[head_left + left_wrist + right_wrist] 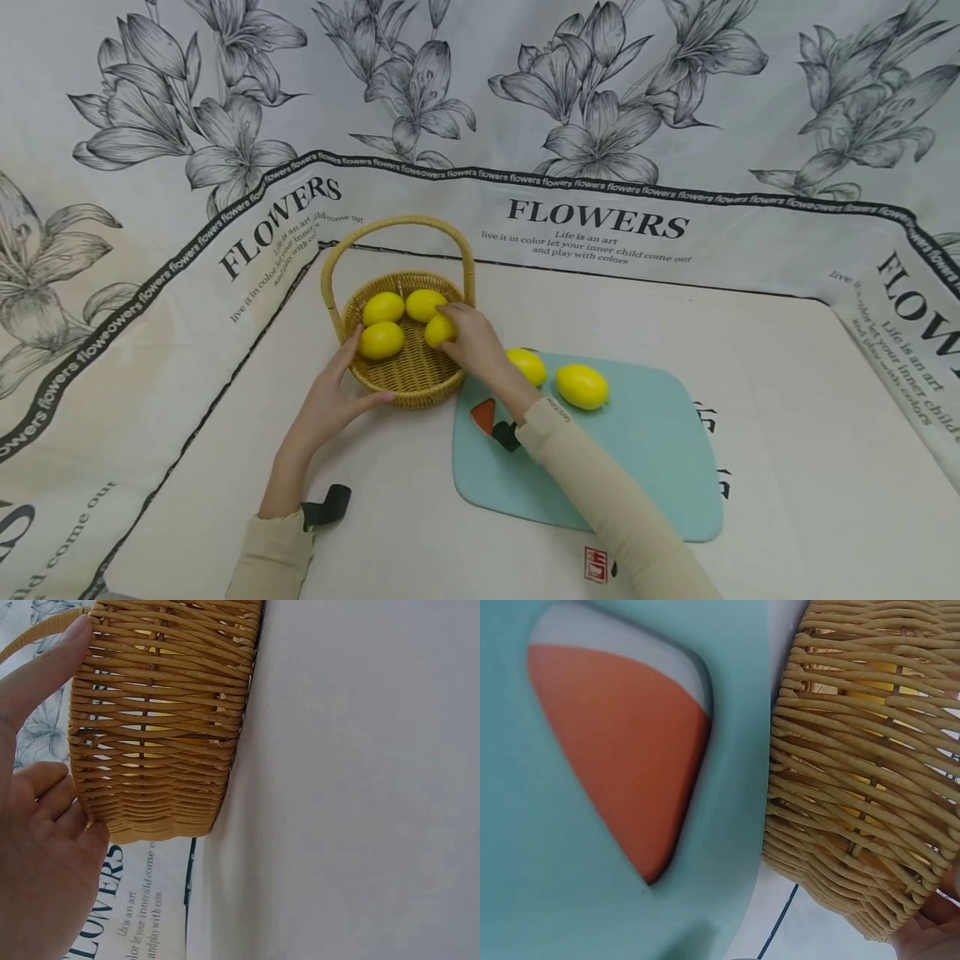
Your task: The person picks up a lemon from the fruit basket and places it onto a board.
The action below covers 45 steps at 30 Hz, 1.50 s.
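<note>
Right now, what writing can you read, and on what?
"FLOWERS": cloth
"Life is an art live it in color let your inner child come out and play with colors": cloth
"flowers", repeated: dark band
Table: black characters, partly covered; red stamp; unreadable
Right sleeve: print too small

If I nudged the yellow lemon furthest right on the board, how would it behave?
The lemon would probably roll, since its sides are rounded and the board beneath looks flat. Its oval shape might make it veer. Its shiny skin looks smooth, so it may feel slightly slippery.
</note>
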{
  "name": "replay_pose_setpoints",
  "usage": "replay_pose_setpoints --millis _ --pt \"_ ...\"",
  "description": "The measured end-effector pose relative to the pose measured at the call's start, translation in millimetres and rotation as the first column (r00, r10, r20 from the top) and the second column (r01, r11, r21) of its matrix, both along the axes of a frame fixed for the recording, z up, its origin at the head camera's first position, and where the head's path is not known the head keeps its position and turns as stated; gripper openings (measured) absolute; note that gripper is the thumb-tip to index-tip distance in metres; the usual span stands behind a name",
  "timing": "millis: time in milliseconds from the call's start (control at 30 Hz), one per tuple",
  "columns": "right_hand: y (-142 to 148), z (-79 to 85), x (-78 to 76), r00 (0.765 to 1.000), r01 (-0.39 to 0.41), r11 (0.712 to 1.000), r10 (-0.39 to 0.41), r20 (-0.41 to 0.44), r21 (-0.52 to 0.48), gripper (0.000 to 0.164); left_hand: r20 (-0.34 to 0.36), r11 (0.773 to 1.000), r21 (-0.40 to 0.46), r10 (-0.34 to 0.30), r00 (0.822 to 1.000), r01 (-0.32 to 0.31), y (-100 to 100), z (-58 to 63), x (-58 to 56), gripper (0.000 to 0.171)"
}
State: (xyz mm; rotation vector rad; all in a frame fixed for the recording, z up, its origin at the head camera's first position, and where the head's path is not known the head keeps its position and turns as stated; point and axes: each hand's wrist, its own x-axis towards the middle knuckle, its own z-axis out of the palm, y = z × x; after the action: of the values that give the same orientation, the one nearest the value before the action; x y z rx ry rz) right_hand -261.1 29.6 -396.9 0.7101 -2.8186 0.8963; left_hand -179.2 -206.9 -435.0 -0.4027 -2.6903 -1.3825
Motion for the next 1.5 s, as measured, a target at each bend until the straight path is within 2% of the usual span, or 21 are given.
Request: replay_pose_setpoints --millis 167,633,1233,1500 --pt "3 0.5 3.1 1.000 0.000 0.999 0.000 -0.003 -0.042 0.058 0.006 1.000 -0.003 0.000 1.000 0.000 0 1.1 0.2 0.108" --pt "6 2.7 13.8 0.999 -0.023 0.996 0.019 -0.049 -0.084 0.057 0.013 1.000 -0.005 -0.002 1.000 0.002 1 1.4 0.2 0.110" --pt "21 12.1 30.5 0.989 -0.068 0.974 0.038 -0.143 -0.216 0.056 0.009 1.000 -0.009 -0.004 1.000 0.004 0 1.1 -0.6 0.110" --pt "29 20.3 41.0 0.984 -0.077 0.970 0.036 -0.177 -0.230 0.057 -0.003 1.000 -0.010 -0.010 1.000 0.010 0 0.1 -0.4 0.109"
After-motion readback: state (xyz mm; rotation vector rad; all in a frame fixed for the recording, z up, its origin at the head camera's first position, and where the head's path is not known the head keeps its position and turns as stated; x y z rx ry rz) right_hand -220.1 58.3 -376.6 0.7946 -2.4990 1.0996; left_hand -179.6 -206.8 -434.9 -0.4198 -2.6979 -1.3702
